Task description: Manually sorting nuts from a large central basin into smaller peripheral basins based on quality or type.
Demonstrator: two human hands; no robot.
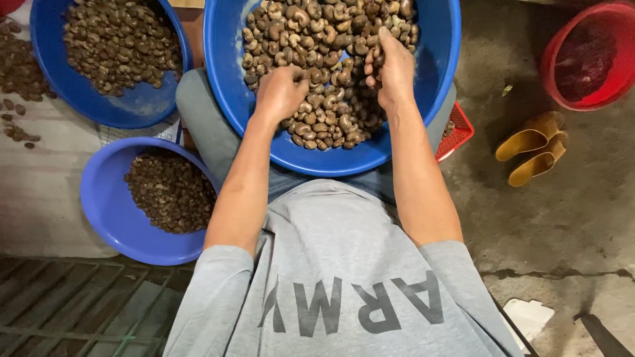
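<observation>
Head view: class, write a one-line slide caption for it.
Left hand and right hand dig into cashew nuts in a large blue basin on the lap.

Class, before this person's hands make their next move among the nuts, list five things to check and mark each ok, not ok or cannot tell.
1. Left hand on the nuts in the large blue basin: ok.
2. Right hand closed around a few nuts: ok.
3. Basin resting steadily on the lap: cannot tell.
4. Smaller blue bowl and upper blue basin have spare room: ok.
5. All nuts contained: not ok, loose nuts lie on the mat.
</observation>
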